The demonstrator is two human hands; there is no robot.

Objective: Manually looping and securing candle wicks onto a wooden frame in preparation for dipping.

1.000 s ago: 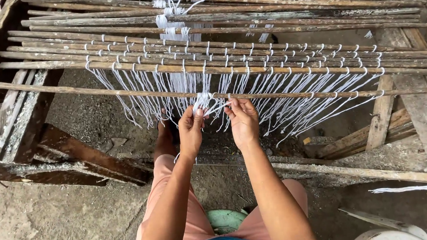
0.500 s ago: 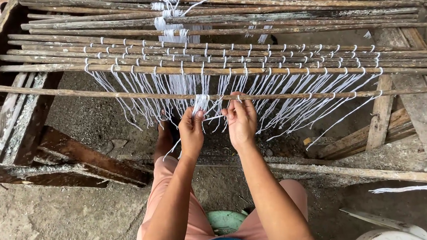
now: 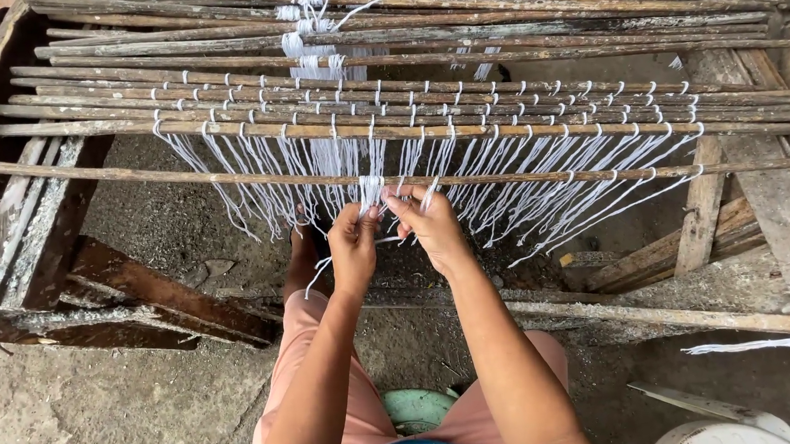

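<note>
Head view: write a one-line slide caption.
Both hands, left hand and right hand, pinch white strings at the nearest wooden rod.

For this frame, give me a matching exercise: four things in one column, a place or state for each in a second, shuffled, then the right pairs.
Things:
1. left hand
2. right hand
3. green stool
4. white bucket

Places or states:
A. bottom right corner, only its rim in view
B. between the person's knees, low in the picture
C. pinching the white threads bunched at the nearest stick
D. fingers drawing a single thread just right of that bunch

Pairs: 1-C, 2-D, 3-B, 4-A
</note>
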